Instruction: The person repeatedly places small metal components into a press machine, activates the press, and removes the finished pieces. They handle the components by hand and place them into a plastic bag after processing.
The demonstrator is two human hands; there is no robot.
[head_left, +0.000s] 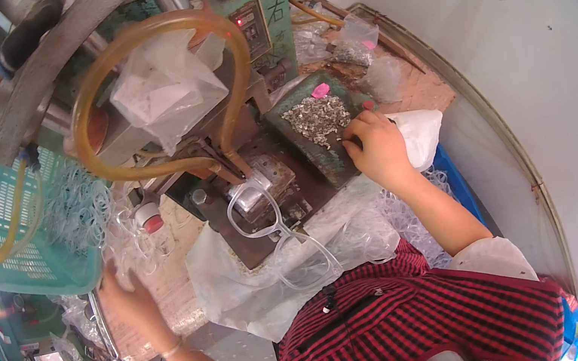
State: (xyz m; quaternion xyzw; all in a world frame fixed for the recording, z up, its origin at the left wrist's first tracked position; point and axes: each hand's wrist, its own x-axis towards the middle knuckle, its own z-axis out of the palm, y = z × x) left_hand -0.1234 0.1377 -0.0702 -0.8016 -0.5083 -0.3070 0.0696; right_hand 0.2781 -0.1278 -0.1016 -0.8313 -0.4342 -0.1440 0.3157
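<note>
A clear plastic eyeglass frame (pixel 279 216) lies on the press bed, one rim over a shiny metal block (pixel 251 189) below the press head. Its other end extends over the plastic sheet in front. My right hand (pixel 379 148) is at the right edge of a green tray (pixel 335 165), thumb and forefinger apart, with nothing visible between them. Small silvery metal pieces (pixel 317 119) are heaped in that tray, near my fingertips. On the left, my left hand (pixel 127 298) is held with fingers apart beside the teal basket's lower edge, somewhat blurred, and no held object shows.
The teal basket (pixel 19 260) stands left beside tangled clear plastic frames (pixel 75 205). A red-capped button (pixel 151 220) sits on the table. A yellowish hose (pixel 86 130) loops before the green press. A blue bin (pixel 460 186) holds more clear pieces. A white wall borders the right.
</note>
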